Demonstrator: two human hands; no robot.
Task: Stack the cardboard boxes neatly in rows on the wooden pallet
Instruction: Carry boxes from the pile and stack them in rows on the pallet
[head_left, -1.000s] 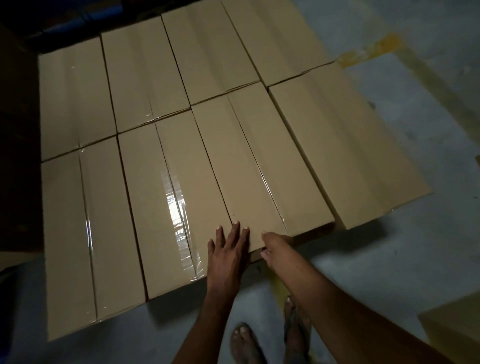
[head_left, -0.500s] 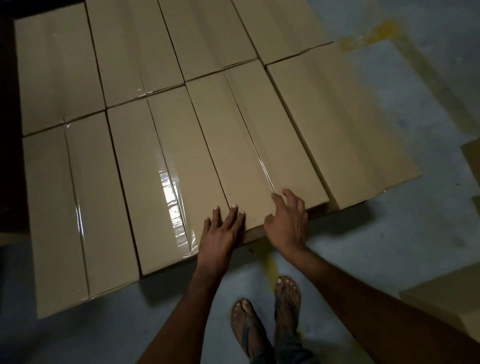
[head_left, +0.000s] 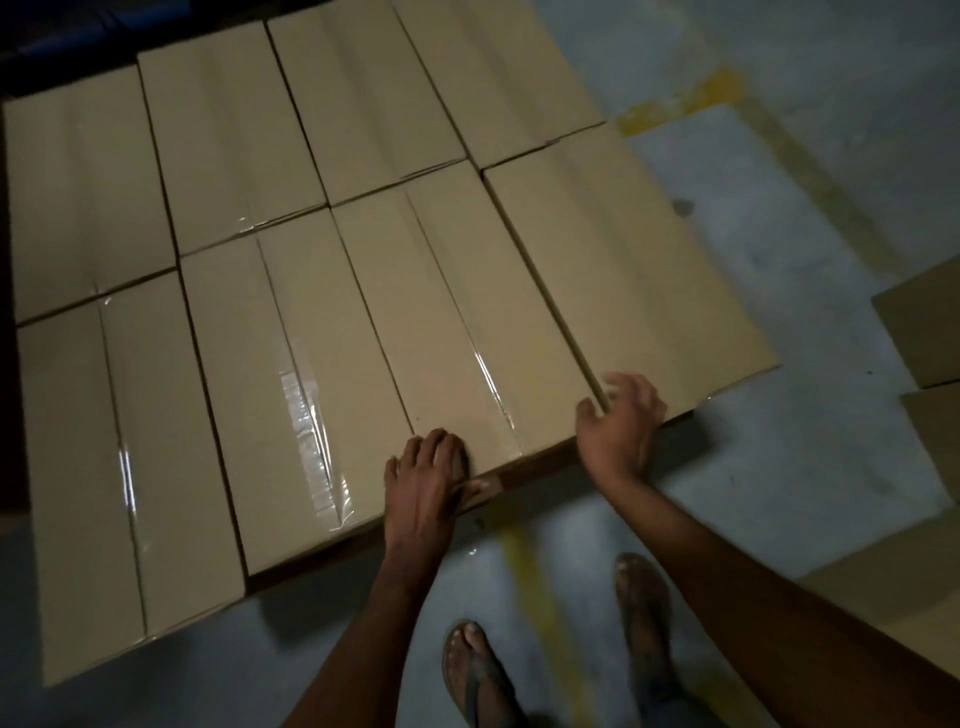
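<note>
Tan cardboard boxes lie flat in two rows on the wooden pallet (head_left: 540, 470), of which only a dark strip shows under their near edge. My left hand (head_left: 428, 475) grips the near-left corner of the third box (head_left: 457, 332) in the front row, fingers curled on top and thumb against its front edge. My right hand (head_left: 621, 423) hovers with spread, loosely bent fingers over the seam between that box and the rightmost box (head_left: 623, 265), which juts out nearer than its neighbour. Clear tape shines along the box seams.
More cardboard boxes (head_left: 927, 332) lie on the grey concrete floor at the right edge and bottom right. A worn yellow floor line (head_left: 524, 564) runs under the pallet towards my sandalled feet (head_left: 644, 597). Darkness borders the pallet's left and far sides.
My left hand went from lying flat on the box to curling over its near corner. My right hand slid right, from the third box's top to the seam beside the rightmost box.
</note>
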